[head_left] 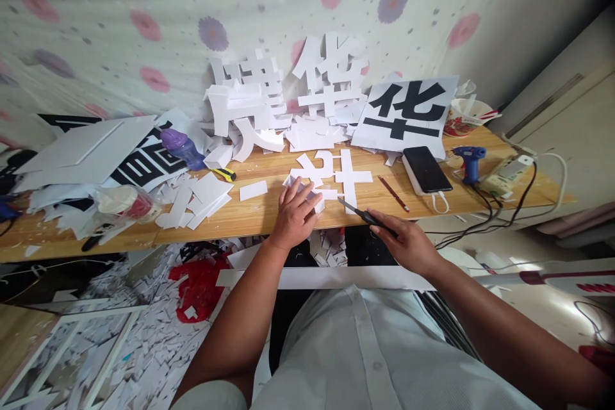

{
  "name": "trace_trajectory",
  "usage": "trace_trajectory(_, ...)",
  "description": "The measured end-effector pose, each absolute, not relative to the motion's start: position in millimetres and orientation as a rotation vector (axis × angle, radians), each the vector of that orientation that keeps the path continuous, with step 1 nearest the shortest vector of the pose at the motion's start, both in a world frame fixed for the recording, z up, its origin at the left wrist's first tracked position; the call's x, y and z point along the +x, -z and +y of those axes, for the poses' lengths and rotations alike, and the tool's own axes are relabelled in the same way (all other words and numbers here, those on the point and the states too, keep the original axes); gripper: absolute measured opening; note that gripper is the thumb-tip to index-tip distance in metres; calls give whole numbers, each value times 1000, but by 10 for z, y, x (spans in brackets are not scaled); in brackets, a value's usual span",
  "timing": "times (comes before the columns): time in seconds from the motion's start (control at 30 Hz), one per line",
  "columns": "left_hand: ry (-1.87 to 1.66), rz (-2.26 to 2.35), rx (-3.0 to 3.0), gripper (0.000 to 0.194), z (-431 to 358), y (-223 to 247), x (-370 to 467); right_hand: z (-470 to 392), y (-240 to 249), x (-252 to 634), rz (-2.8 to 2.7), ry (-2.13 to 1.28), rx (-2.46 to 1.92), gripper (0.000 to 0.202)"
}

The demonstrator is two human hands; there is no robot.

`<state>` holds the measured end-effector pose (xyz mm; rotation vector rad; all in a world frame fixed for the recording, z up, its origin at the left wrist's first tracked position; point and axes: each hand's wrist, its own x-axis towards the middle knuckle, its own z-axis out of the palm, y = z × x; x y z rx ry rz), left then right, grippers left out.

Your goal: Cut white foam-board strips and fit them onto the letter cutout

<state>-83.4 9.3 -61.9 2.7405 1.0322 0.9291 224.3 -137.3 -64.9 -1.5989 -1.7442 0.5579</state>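
Observation:
Near the front edge of the wooden table (225,205), my left hand (296,213) lies with its fingers spread on a white cut-out character piece (317,171). My right hand (402,240) is wrapped around the black handle of a craft knife (369,214). The knife's blade points left, its tip by the lower part of the white cross-shaped piece (352,177). A small white rectangular strip (253,189) lies left of my left hand.
White cut-out characters (331,70) stand at the back. A phone (427,168), blue glue gun (469,161), pencil (394,194) and printed sheet (407,114) are at right. White sheets (91,147), a blue-purple bottle (183,147) and yellow cutter (225,174) lie left.

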Motion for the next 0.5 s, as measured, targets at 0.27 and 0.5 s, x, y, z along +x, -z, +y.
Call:
trace_trajectory(0.27,-896,667,2836,26,-515,574,-685,-1730,920,2284,-1574,-701,-1596,52)
trace_trajectory(0.5,-925,493,2787,15,-881,785,-587,-1902,1020,2171,-1216,-951,-1510,65)
